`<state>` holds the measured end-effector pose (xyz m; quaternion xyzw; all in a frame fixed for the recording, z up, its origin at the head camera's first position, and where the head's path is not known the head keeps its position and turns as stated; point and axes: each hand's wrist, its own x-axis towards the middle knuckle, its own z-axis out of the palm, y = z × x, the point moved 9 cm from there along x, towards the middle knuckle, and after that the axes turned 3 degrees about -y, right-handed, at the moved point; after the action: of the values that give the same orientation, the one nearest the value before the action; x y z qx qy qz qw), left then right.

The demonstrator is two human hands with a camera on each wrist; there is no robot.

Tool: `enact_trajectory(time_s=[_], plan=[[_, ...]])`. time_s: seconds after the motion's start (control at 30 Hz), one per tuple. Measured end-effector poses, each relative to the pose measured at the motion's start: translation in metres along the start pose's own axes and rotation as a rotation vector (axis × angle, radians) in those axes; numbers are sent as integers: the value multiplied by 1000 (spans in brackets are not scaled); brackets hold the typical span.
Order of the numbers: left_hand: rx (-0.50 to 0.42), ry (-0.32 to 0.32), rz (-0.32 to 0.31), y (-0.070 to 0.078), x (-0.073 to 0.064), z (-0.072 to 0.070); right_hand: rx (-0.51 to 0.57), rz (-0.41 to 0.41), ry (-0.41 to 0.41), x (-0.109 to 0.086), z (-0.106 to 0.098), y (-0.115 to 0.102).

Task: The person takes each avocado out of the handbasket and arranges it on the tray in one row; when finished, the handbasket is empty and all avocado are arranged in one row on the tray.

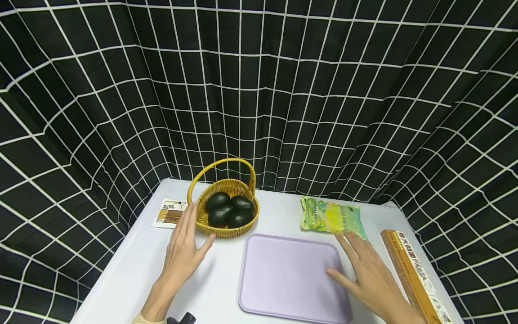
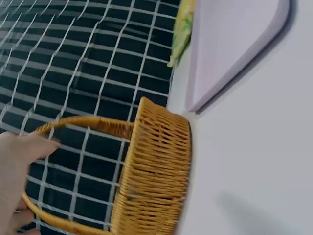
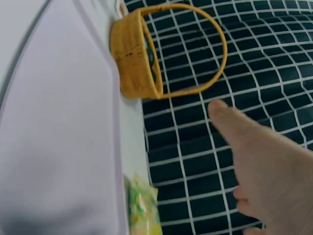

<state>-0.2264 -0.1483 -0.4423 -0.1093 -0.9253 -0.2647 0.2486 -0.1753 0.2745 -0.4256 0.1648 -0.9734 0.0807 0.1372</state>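
Observation:
A yellow wicker basket [image 1: 226, 231] with a tall arched handle stands at the back left, holding several dark green avocados [image 1: 219, 216]. My left hand [image 1: 183, 252] is held in front of it with fingers extended and thumb spread, overlapping the basket's left side in the head view. On the right, my right hand [image 1: 366, 274] hovers with spread fingers over the right edge of a pale purple tray [image 1: 293, 279]. Its fingertips overlap the near edge of a green and yellow plastic packet [image 1: 332, 216]. Neither hand holds anything.
A flat brown and white packet [image 1: 169, 212] lies left of the basket. Along the table's right edge is a long orange and white pasta box [image 1: 417, 274]. Behind the white table [image 1: 218, 279] hangs a black curtain [image 1: 259, 90] with a white grid.

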Motion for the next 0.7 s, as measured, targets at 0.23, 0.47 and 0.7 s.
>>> enact_trajectory(time_s=[0.23,0.47,0.7], plan=[[-475,76,-431,-61,4,2,385,31,-96,39,14,-16],[-649,103,-537,-96,6,32,648,-95,-171,93,38,-50],[-670,239,-506,-113,4,45,746,-142,-278,141,62,-87]])
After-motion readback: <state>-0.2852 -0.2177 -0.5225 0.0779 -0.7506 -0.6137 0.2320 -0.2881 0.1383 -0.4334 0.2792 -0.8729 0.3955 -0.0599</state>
